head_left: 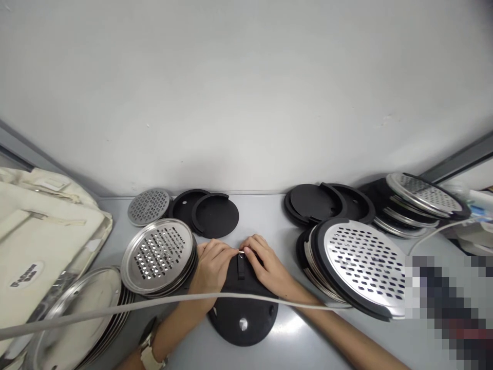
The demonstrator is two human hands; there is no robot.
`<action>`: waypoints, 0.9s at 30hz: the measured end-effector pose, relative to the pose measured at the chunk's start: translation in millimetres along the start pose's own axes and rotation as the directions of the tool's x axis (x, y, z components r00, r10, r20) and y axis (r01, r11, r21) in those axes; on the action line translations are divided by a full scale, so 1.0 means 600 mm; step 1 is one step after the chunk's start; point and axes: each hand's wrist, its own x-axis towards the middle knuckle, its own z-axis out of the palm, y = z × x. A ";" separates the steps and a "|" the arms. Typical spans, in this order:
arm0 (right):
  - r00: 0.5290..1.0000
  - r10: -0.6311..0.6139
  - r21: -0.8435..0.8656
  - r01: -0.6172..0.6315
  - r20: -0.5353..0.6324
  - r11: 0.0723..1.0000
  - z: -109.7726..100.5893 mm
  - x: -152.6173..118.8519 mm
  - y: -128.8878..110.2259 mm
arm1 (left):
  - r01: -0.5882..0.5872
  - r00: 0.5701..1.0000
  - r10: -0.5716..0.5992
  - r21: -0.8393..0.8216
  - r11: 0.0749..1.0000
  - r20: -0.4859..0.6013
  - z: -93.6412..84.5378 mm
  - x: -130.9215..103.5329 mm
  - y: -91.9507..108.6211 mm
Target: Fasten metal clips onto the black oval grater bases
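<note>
Both my hands meet at the upper edge of a black piece with a short strap (241,267) on it. My left hand (213,264) has its fingers drawn together there, and my right hand (262,259) bends its thumb and fingers over the same edge. Between the fingertips is a small pale bit, too small to name. Under the strapped piece lies a black round disc (243,324) with a shiny round spot. Left of my left hand stands a stack of round metal grater plates (157,257). Beyond my right hand leans a stack of perforated metal plates with black rims (364,262).
Black round holders (215,216) lie by the wall at left, more black holders (318,201) at right. Another plate stack (419,198) stands far right. Plain metal discs (82,318) and a cream bag (50,246) are at left. A pale cable (173,298) crosses in front of my forearms.
</note>
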 end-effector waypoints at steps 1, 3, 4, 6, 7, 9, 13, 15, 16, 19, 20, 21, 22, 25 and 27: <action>1.000 -0.001 -0.003 0.001 0.002 1.000 0.000 0.000 0.000 | -0.003 1.000 0.003 -0.002 1.000 -0.004 0.001 0.000 0.000; 1.000 -0.009 -0.006 0.009 0.007 1.000 -0.001 0.000 -0.001 | -0.002 1.000 0.002 -0.007 1.000 -0.014 0.001 -0.001 0.000; 1.000 -0.015 -0.006 0.015 0.009 1.000 -0.002 0.000 -0.001 | -0.003 1.000 0.003 -0.006 1.000 -0.016 0.001 -0.001 0.000; 0.999 -0.031 -0.003 0.031 0.017 1.000 -0.003 0.000 -0.003 | -0.002 1.000 0.002 0.004 1.000 -0.009 0.001 -0.001 -0.001; 0.999 -0.039 0.002 0.039 0.024 0.999 -0.004 0.000 -0.004 | -0.003 1.000 0.003 0.011 1.000 -0.008 0.001 -0.002 -0.001; 0.998 -0.050 0.010 0.049 0.033 0.999 -0.006 0.000 -0.007 | -0.007 1.000 0.007 0.023 1.000 -0.017 0.001 -0.002 -0.003; 0.999 -0.042 0.009 0.041 0.016 0.999 -0.006 0.000 -0.007 | -0.012 0.999 0.013 0.042 0.999 -0.030 0.002 -0.002 -0.005; 1.000 -0.030 0.013 0.030 0.007 0.999 -0.004 0.000 -0.005 | -0.012 0.999 0.013 0.053 0.999 -0.030 0.002 -0.002 -0.004; 1.000 -0.025 0.017 0.025 0.003 1.000 -0.004 -0.001 -0.003 | -0.011 0.999 0.013 0.060 0.998 -0.032 0.002 -0.002 -0.003; 1.000 -0.025 0.020 0.025 -0.009 0.999 -0.002 -0.002 0.001 | -0.024 0.999 0.028 0.094 0.995 -0.037 0.000 -0.003 -0.001; 0.999 -0.029 0.020 0.030 -0.015 0.999 -0.001 -0.002 0.002 | -0.029 0.999 0.032 0.108 0.994 -0.032 -0.001 -0.003 0.000; 0.999 -0.033 0.020 0.034 -0.021 0.999 -0.001 -0.002 0.002 | -0.033 0.999 0.036 0.121 0.992 -0.024 -0.002 -0.004 0.001; 0.999 -0.037 0.021 0.038 -0.025 0.999 -0.001 -0.002 0.003 | -0.037 0.999 0.040 0.133 0.990 -0.015 -0.003 -0.004 0.002; 0.998 -0.053 0.029 0.053 -0.020 0.998 -0.002 -0.003 0.001 | -0.057 0.998 0.056 0.153 0.987 0.008 -0.008 -0.005 0.006; 0.998 -0.064 0.030 0.064 -0.008 0.997 -0.003 -0.003 -0.002 | -0.075 0.997 0.073 0.158 0.985 0.017 -0.010 -0.005 0.009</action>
